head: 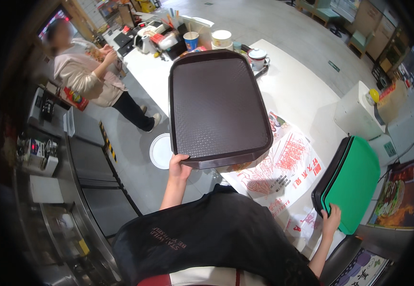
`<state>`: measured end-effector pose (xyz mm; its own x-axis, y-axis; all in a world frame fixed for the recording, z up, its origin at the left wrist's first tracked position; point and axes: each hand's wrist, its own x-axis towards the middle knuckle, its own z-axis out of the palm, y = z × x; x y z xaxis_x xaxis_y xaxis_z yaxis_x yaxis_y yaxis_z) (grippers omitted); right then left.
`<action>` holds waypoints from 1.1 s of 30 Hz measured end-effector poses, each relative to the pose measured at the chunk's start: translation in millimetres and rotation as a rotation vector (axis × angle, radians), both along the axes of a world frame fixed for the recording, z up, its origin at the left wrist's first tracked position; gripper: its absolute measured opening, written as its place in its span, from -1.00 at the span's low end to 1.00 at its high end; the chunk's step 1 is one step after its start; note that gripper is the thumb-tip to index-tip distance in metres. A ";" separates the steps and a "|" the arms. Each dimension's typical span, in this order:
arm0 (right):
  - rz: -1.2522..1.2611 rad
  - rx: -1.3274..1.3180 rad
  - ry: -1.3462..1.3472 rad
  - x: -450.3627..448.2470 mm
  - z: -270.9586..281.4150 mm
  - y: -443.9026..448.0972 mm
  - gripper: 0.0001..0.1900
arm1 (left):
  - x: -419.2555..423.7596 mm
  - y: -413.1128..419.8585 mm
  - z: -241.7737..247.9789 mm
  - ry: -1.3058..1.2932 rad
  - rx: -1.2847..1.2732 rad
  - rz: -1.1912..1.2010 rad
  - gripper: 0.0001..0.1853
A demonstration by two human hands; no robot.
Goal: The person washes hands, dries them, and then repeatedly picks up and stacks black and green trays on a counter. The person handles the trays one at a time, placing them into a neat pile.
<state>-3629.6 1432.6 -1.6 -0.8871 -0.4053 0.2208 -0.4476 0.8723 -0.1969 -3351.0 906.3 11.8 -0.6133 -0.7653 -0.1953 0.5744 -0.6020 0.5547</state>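
My left hand (180,167) grips the near left corner of a dark brown plastic serving tray (219,107), thumb on its rim. The tray is raised before me over the white counter (300,82) and hides part of it. To the right, my right hand (331,218) holds the lower edge of a green tray (357,182), which leans on edge against several black trays (330,171). Fingers are partly hidden behind the trays. Between the hands, printed paper liners (282,168) lie on the counter, partly under the brown tray's shadow.
A person (88,71) stands at the left beyond the counter's edge. A lidded enamel mug (258,59), a blue paper cup (191,41) and paper tubs (222,38) are at the counter's far end. A white box-like machine (357,111) stands right; steel worktops (78,211) line the left.
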 end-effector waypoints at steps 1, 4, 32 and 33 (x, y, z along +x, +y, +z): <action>0.056 0.030 -0.006 -0.2 0.2 0.6 -0.71 | 5.3 0.0 -3.8 0.046 -0.025 0.021 -0.43; 0.026 0.048 -0.046 1.8 3.8 1.3 -0.70 | 23.5 2.6 -22.8 0.052 0.037 0.074 -0.42; 0.599 -1.131 -0.717 -38.0 283.2 -325.2 -0.78 | 104.2 31.1 -122.5 -0.011 0.267 0.161 -0.60; 0.750 -1.007 -0.731 -29.8 289.7 -353.2 -0.84 | 104.4 30.5 -125.0 -0.052 0.307 0.178 -0.60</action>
